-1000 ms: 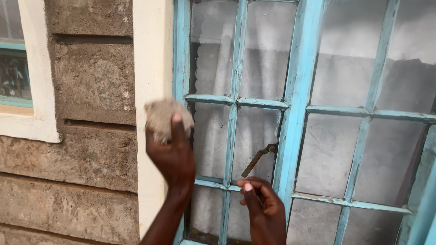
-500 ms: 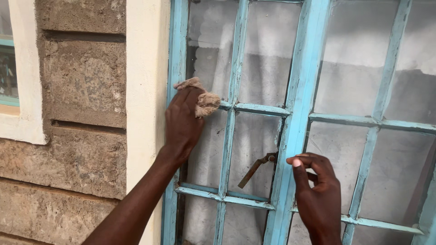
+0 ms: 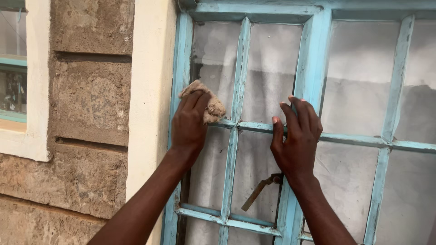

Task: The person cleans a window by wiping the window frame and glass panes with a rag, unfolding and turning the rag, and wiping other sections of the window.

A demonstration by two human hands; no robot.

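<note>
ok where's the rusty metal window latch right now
In the head view, the rusty metal window latch hangs low at centre, just below the right hand, against the pale blue window frame.

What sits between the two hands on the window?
In the head view, one pale blue upright bar and dusty glass separate the left hand, holding a cloth, from the right hand.

One view only, from the head, and it's facing straight at a wall, close up. The pale blue window frame (image 3: 313,68) fills the middle and right of the picture, running off the top, right and bottom edges. The stone wall (image 3: 91,104) takes the left third, with a sliver of a second window (image 3: 13,86) at the far left edge. Both forearms come up from the bottom edge, left hand (image 3: 188,124) and right hand (image 3: 297,140) at mid-height, near arm's reach. The camera sits level, barely tilted.
</note>
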